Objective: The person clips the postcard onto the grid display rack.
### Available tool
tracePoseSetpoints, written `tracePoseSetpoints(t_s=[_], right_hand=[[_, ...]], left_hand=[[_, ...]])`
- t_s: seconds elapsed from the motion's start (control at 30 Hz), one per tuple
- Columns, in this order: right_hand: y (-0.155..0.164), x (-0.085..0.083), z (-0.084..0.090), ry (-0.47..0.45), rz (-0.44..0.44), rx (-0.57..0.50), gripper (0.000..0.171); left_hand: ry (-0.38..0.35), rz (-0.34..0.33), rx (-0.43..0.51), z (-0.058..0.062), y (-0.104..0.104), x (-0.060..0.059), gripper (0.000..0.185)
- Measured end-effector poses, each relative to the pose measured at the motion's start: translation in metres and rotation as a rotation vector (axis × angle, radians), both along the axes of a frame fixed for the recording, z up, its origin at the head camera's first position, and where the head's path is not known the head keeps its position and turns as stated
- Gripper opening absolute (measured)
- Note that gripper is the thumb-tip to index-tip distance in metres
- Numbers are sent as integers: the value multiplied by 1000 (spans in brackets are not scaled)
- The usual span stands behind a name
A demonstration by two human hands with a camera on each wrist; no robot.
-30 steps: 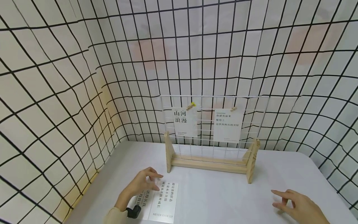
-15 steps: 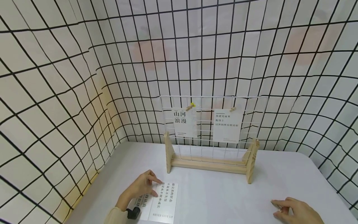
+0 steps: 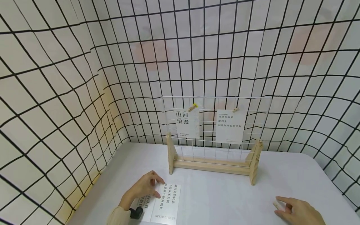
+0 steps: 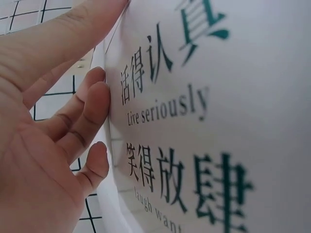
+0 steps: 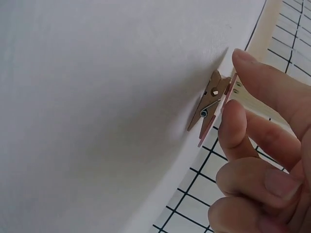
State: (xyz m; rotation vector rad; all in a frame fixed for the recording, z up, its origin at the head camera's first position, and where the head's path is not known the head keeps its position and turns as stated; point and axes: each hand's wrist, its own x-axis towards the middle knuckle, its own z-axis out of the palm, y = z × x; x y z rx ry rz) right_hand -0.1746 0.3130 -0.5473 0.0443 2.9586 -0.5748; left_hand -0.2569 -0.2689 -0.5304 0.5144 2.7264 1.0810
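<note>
My left hand (image 3: 144,187) lies on two white printed cards (image 3: 166,203) at the table's near left. In the left wrist view its fingertips (image 4: 95,97) touch the edge of the card (image 4: 204,121) that reads "Live seriously". My right hand (image 3: 281,207) is at the near right of the table. There its index finger and thumb pinch a small wooden clothespin (image 3: 277,204). The right wrist view shows the clothespin (image 5: 210,102) lying on the white table between those two fingertips (image 5: 241,59).
A white wire grid (image 3: 215,103) stands in a wooden base (image 3: 211,164) at the middle of the table (image 3: 225,197). Two cards (image 3: 187,123) (image 3: 230,126) hang on it from small clips. Checked cloth walls close the left and back sides.
My right hand has come down to the table and its fingers have closed on the clothespin. The left hand has stayed on the cards, its fingers shifting a little.
</note>
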Motion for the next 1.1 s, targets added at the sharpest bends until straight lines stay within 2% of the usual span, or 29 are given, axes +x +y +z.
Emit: tracePoseSetpoints(t_s=[0.13, 0.5, 0.8, 0.93, 1.1], right_hand=[[0, 0, -2, 0, -1, 5, 58], [-6, 3, 10, -36, 13, 2, 35], [-5, 2, 7, 20, 23, -6, 15], [-6, 1, 7, 39, 18, -1, 14], [-11, 0, 10, -33, -23, -25, 23]], left_hand=[[-3, -1, -11, -1, 1, -2, 50], [-6, -5, 0, -2, 2, -1, 51], [-22, -19, 55, -1, 1, 2, 53], [-17, -17, 79, -2, 0, 4, 54], [-21, -14, 130, -1, -2, 6, 55]])
